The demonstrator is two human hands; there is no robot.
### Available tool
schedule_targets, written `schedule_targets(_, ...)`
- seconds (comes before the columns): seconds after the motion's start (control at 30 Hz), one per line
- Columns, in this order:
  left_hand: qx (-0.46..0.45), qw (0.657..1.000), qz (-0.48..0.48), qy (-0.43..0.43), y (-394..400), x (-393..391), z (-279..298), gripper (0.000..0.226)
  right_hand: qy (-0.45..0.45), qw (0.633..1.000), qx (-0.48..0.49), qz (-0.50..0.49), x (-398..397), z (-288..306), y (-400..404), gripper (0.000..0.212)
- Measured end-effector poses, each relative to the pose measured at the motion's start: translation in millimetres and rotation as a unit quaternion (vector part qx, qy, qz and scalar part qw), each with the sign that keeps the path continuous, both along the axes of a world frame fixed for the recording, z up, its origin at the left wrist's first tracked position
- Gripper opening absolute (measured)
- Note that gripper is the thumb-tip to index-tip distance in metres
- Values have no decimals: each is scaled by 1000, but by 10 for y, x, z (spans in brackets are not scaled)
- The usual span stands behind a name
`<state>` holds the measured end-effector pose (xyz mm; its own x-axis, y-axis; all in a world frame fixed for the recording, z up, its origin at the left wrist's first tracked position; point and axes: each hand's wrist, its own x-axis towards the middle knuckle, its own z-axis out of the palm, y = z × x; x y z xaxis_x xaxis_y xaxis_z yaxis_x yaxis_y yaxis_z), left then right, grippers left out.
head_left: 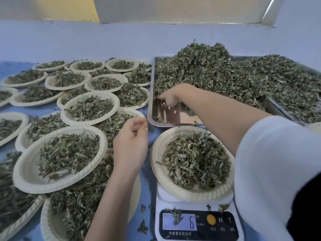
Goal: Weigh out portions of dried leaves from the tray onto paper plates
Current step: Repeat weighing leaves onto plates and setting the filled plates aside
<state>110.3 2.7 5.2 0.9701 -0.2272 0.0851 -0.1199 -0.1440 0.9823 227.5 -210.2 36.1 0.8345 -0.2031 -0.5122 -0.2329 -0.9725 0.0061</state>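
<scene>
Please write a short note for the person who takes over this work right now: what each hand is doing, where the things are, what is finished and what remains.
Right hand: reaching into the metal tray, fingers curled down into loose dried leaves at the edge of the heap; it seems to be taking a pinch.
Left hand: hovering between the filled plates and the scale, fingers loosely curled, holding nothing.
Plate on the scale: already carries a pile of leaves. The scale display shows a 6; a leaf covers part of the display.
Done: many filled plates stacked to the left.
Left: top up this plate, set it aside, continue; the tray is still very full.
</scene>
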Motion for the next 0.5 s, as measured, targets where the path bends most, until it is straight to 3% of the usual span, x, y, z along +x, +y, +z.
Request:
schedule_targets(0.1, 1, 1000, 3, -1, 2, 8, -5, 28, -15, 999, -17, 46, -32, 98, 36, 64)
schedule_targets(0.2, 6, 1000, -4, -3, -21, -24, 6, 29, -51, 995, 78, 35, -148, 296, 71, 33)
schedule_targets(0.23, 8, 1000, -8, -1, -30, -35, 11, 29, -65, 994, 80, 25, -172, 301, 80, 34)
schedule_targets(0.3, 10, 1000, -10, 0, -40, -55, 16, 30, -54, 998, 23, 17, -173, 234, 121, 58)
schedule_targets(0.37, 10, 1000, -8, -2, -41, -63, 21, 30, 21, 1000, 17, 7, -218, 118, 155, 78)
schedule_targets(0.43, 5, 1000, -8, -4, -35, -56, 35, 30, 43, 997, 57, 3, -299, 108, 179, 72)
schedule_targets(0.5, -1, 1000, -7, 1, -12, -28, 49, 29, 6, 997, 82, 8, -391, 212, 226, 52)
